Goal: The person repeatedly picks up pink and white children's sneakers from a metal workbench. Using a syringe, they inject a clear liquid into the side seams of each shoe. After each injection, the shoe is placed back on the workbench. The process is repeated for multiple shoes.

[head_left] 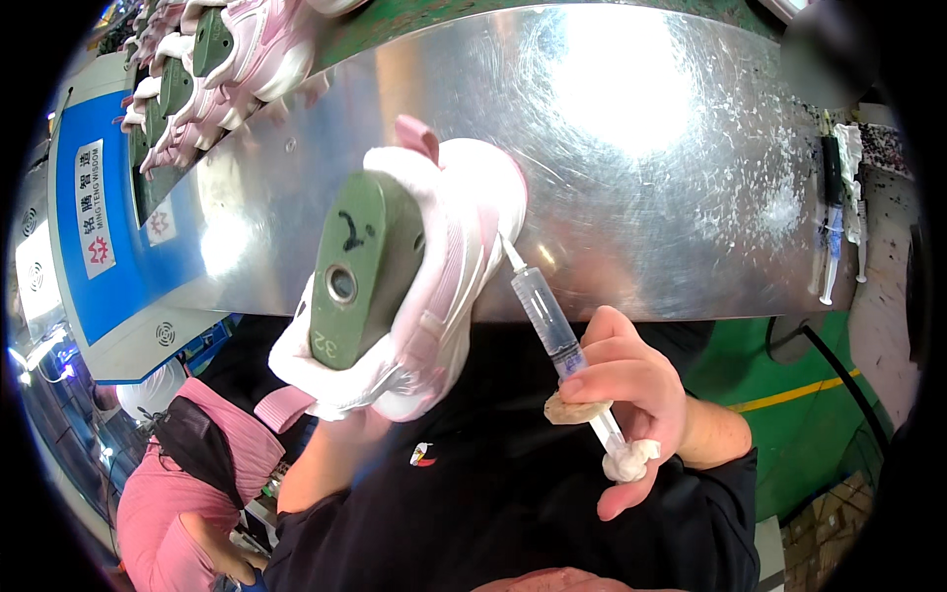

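Head view, only one. Metal bench (671, 222) curves across the upper half, near edge just in front of the person's black shirt (513, 474). Pink-and-white shoe (459, 237) is up at that near edge, tilted, upper part against the bench in view, lower end overlapping the shirt. Widest stretch of scuffed metal runs right of the shoe, as far as the spare syringes (834, 252) at the far right. Left side is tighter: blue-and-white machine (109, 207) by the bench end, row of similar shoes (232, 69) upper left. Green floor (735, 375) past the near edge at right, black cable (838, 360) over it. Co-worker in pink (187, 474) lower left.

Right hand (631, 395) comes from the lower right, fingers curled, pinching a clear syringe (543, 311) around its tan disc (577, 409) and the white wad (631, 459) at the plunger end. Syringe slants up-left, its tip at the shoe's side near the sole; touching or just off, can't tell. Left hand (357, 428) is below the shoe's lower end, mostly hidden; can't tell its finger grip. Green block (365, 266) sits inside the shoe, ringed hole facing up.
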A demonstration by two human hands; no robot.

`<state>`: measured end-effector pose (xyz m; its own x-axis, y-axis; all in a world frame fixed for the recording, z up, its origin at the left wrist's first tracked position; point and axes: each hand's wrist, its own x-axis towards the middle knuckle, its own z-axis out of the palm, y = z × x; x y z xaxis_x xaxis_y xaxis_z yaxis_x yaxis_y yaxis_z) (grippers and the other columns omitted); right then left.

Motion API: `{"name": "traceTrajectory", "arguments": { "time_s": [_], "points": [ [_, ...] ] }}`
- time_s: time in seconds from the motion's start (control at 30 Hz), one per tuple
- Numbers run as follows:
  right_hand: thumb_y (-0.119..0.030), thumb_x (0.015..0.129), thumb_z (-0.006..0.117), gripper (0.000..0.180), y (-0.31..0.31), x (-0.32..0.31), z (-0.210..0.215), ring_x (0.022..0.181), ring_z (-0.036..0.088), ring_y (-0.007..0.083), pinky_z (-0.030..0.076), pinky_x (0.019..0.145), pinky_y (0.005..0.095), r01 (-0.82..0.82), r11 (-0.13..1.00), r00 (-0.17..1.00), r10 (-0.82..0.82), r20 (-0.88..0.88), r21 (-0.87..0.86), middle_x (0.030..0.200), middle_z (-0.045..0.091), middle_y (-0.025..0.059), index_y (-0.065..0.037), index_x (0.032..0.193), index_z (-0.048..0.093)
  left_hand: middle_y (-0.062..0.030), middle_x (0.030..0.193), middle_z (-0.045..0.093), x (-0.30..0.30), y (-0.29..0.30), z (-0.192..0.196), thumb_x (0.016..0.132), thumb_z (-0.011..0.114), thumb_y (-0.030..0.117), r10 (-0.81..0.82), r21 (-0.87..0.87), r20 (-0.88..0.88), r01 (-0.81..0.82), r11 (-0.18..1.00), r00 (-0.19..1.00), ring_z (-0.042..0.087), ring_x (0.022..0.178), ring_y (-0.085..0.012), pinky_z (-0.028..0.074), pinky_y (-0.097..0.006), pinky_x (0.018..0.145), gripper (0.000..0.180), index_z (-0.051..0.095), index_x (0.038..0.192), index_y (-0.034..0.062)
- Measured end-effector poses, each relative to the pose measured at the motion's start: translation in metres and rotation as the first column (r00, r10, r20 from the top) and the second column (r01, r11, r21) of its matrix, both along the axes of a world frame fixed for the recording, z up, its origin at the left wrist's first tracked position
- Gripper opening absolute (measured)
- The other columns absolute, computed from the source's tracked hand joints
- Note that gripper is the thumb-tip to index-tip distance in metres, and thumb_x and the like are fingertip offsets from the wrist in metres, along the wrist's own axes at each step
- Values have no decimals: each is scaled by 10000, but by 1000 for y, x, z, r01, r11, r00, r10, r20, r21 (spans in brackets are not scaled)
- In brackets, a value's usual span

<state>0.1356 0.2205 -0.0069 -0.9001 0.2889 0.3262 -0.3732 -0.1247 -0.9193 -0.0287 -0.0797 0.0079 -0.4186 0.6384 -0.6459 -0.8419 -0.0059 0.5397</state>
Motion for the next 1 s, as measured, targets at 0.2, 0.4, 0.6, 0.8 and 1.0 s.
{"name": "traceTrajectory", "arguments": {
  "time_s": [0.2,0.4,0.6,0.8,1.0],
  "points": [
    [-615,586,781,835,-1,2,16,736,525,209,339,671,318,-61,998,996,59,72,26,985,660,68,4,1116,601,-120,1152,570,24,52,5,722,724,161,-40,81,25,38,996,999,568,1060,-274,458,-448,917,676,426,1313,27],
    [-606,578,789,830,5,4,36,717,522,207,331,643,310,-129,992,987,126,103,18,984,661,79,5,1109,610,-123,1182,562,27,58,7,680,667,110,-127,51,181,119,992,975,550,1096,-282,427,-448,971,663,442,1299,33],
    [-655,569,786,824,6,15,64,695,473,160,305,661,283,-225,972,940,235,246,-69,882,652,50,-39,1088,614,-121,1251,535,23,61,-9,700,655,86,-302,271,357,211,939,884,512,1165,-277,408,-402,984,659,434,1319,35],
    [-640,554,802,803,18,38,101,703,475,164,314,633,276,-278,955,873,295,388,-102,884,649,61,-53,1077,636,-101,1300,528,28,86,-31,798,576,-46,-487,631,449,120,766,749,462,1245,-244,366,-375,1036,531,467,1312,25],
    [-634,534,814,765,26,55,141,713,445,174,320,625,281,-286,958,826,246,508,2,887,633,66,-78,1037,662,-119,1270,545,43,115,-18,875,537,-28,-462,612,454,110,783,762,499,1207,-256,381,-394,1050,414,491,1284,15]
  ]
}}
